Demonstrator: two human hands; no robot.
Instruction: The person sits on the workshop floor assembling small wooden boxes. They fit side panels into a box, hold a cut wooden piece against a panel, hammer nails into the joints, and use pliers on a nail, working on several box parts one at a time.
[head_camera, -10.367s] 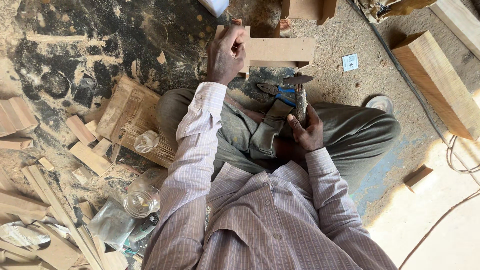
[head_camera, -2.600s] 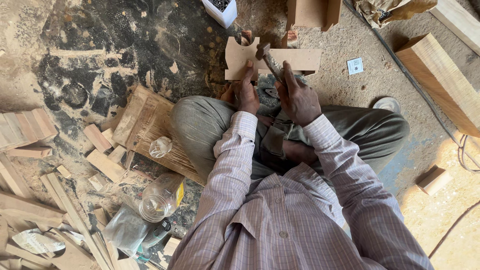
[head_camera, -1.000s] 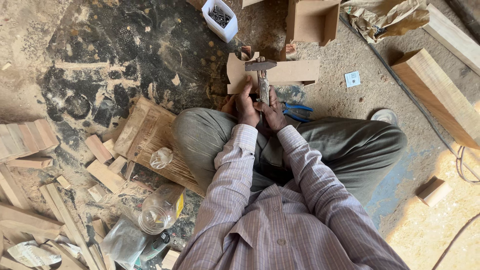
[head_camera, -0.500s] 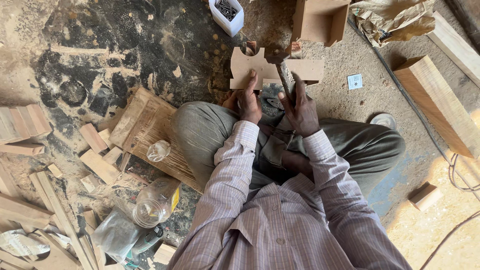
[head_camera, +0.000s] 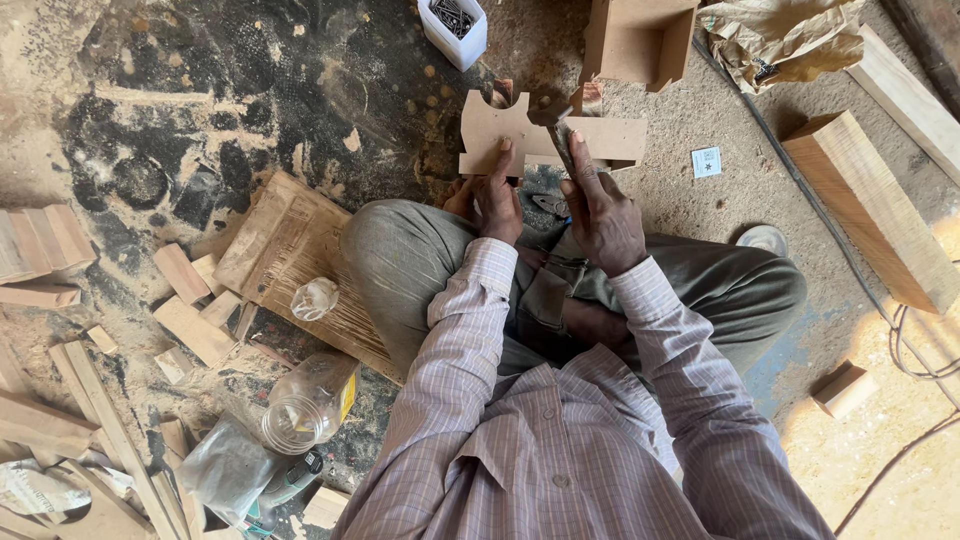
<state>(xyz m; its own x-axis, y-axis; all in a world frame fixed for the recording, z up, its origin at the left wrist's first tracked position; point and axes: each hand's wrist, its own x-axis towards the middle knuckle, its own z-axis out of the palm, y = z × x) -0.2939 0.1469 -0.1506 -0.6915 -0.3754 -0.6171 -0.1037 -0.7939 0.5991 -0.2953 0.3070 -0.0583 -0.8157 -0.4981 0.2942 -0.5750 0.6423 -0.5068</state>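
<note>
I sit cross-legged on a dusty workshop floor. A flat cut-out board (head_camera: 610, 138) with curved notches lies in front of my knees. My left hand (head_camera: 497, 196) rests on its near edge with fingers pressing it down. My right hand (head_camera: 602, 212) grips the handle of a hammer (head_camera: 556, 128), whose head is down at the board's middle. Blue-handled pliers (head_camera: 548, 204) lie on the floor between my two hands.
A small white box of nails (head_camera: 455, 24) stands beyond the board, next to an open wooden box (head_camera: 640, 38). A thick timber block (head_camera: 872, 208) lies at the right. Wood offcuts (head_camera: 190, 318), a plastic bottle (head_camera: 310, 398) and a ribbed board (head_camera: 290, 260) lie at my left.
Over ten seconds the pliers left my right hand and the hammer came into it. In the last second the hammer tilted and came down onto the board while my left hand stayed on it.
</note>
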